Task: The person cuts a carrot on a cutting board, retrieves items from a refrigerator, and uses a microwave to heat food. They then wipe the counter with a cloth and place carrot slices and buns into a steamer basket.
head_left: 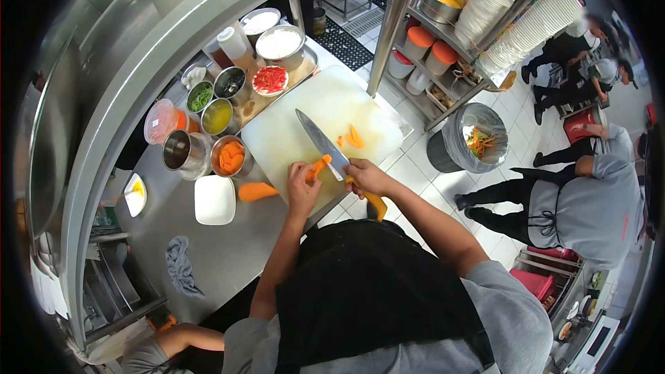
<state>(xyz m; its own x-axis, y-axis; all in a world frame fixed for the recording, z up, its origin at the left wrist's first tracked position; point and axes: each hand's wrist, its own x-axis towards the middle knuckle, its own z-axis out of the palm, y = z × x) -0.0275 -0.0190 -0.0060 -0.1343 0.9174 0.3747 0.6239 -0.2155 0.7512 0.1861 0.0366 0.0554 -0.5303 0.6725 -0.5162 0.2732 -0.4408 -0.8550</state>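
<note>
Your left hand (pixel 303 183) pinches the carrot (pixel 319 165) by the board's (pixel 277 128) near edge, fingers closed on it. Its long axis slants forward and right from those fingers, across the line of the knife (pixel 320 140), its free end just beside the blade. Your right hand (pixel 367 177), fingers wrapped round the handle, is farther from the carrot. Pieces (pixel 354 137) lie right of the blade.

No legible text, red marking (pixel 625 227) (too small), co-worker's shirt (pixel 601 208)
</note>
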